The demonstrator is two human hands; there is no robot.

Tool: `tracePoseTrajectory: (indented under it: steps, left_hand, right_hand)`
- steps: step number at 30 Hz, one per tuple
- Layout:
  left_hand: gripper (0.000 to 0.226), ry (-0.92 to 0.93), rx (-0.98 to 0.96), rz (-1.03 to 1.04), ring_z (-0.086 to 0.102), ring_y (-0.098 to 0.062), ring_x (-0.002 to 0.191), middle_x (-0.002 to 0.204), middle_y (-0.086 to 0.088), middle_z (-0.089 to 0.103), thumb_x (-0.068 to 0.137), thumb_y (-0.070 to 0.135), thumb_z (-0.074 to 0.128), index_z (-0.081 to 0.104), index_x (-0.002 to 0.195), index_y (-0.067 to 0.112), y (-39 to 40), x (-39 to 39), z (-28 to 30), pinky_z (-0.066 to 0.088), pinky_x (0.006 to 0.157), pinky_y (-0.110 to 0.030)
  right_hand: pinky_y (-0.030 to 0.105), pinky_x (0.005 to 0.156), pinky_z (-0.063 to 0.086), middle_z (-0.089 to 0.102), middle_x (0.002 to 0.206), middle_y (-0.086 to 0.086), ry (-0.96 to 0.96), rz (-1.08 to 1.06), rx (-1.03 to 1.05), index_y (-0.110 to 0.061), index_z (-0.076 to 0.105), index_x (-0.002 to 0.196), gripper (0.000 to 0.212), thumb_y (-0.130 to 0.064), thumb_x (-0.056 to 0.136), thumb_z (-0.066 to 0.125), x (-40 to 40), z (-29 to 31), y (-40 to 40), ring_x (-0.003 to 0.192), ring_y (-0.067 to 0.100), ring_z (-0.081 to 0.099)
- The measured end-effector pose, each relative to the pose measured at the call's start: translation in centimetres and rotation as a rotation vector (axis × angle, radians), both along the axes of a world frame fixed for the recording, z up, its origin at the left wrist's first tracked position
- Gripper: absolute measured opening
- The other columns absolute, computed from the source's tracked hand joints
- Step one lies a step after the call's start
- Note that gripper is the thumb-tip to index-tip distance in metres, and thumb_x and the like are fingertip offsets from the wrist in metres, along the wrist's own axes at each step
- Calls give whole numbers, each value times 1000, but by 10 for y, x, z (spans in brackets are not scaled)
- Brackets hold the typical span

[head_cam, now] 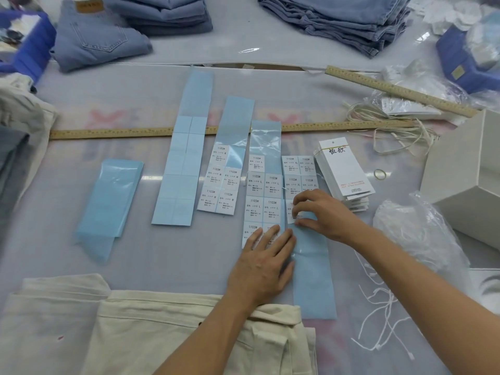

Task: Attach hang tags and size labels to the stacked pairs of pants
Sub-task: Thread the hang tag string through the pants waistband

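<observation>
The left hand is laid flat, fingers straight and slightly spread, across the lower end of the L label strip and the adjoining edge of the XL label strip, pressing both to the table. The right hand is curled over the XL label strip, and a single white size label is pinched between thumb and fingertips, its lower edge lifted from the blue backing. Below that label, the XL backing is bare down to its bottom edge, which ends just beside the cream pants folded at the near edge of the table. The hang tag stack is found just right of the XL label strip, apart from the right hand. An M label strip and two blank blue strips are set to the left, crossing a wooden ruler. Open table surface is left between the blank strips and the cream pants. On the right, room is bounded by a white box, a clear bag and loose white strings. Folded blue jeans are stacked along the far edge.
</observation>
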State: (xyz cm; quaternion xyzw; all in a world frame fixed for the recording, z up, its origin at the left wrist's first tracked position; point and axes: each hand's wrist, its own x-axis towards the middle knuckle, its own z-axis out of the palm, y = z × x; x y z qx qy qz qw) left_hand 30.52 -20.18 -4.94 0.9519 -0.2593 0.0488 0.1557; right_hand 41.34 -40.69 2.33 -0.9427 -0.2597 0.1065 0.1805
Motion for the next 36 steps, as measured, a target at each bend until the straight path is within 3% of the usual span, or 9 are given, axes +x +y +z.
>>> tracePoseTrajectory:
  steps: [8,12,15,18,21,24,28,31,36]
  left_hand:
    - [50,-9,-2,-3,40,-22,146,157,5,46,104,43,42,52,147,21,0,0,1,28,121,-46]
    - [50,5,-4,-1,41,-22,146,156,5,47,104,43,41,52,147,21,1,0,2,30,121,-46]
    - [51,33,5,-8,39,-22,147,157,5,45,105,44,39,50,149,22,0,0,2,28,121,-46]
    - [52,40,9,-10,37,-21,148,158,6,44,105,45,39,49,150,22,1,0,3,27,122,-45]
    - [52,29,11,-15,37,-20,148,158,6,44,104,45,41,46,151,22,2,1,3,26,122,-45]
    - [54,2,19,-35,38,-22,147,157,5,45,103,44,44,44,152,22,2,1,3,29,121,-46]
    - [50,-55,39,-61,43,-27,144,158,-2,45,103,36,43,52,147,14,2,0,3,33,118,-51]
    - [49,-128,53,-84,45,-31,143,157,-8,46,103,25,40,52,147,8,1,-1,4,34,116,-57]
    - [49,-308,21,-185,48,-38,140,150,-16,52,89,-5,51,62,136,2,3,-7,15,34,116,-60]
  right_hand:
    - [38,90,49,66,98,3,17,-52,44,-10,70,90,1,-9,89,70,-2,-1,8,94,22,59]
    - [29,77,53,68,82,-5,134,-441,286,-15,67,83,12,-5,88,69,3,1,6,77,8,63]
    - [25,76,50,69,81,-7,178,-693,508,-16,68,84,12,-5,89,70,4,6,3,74,2,62]
    - [42,81,56,68,79,-2,202,-805,739,-12,68,84,13,-2,91,68,-1,21,9,77,11,62]
    - [33,80,60,69,80,-5,154,-854,987,-17,68,84,16,-4,94,67,-19,44,12,82,9,65]
    - [33,83,60,68,91,1,90,-1031,1342,-16,68,89,14,-4,96,64,-65,63,11,90,17,65]
    - [38,78,60,65,91,8,250,-1337,1666,-16,67,88,13,-4,92,62,-166,55,27,82,19,67]
    - [34,67,60,66,89,14,371,-1554,1722,-10,64,89,8,-2,90,60,-238,44,42,78,24,65]
    - [31,50,59,68,68,14,364,-1820,1669,-3,61,84,17,8,95,54,-315,36,30,61,25,65]
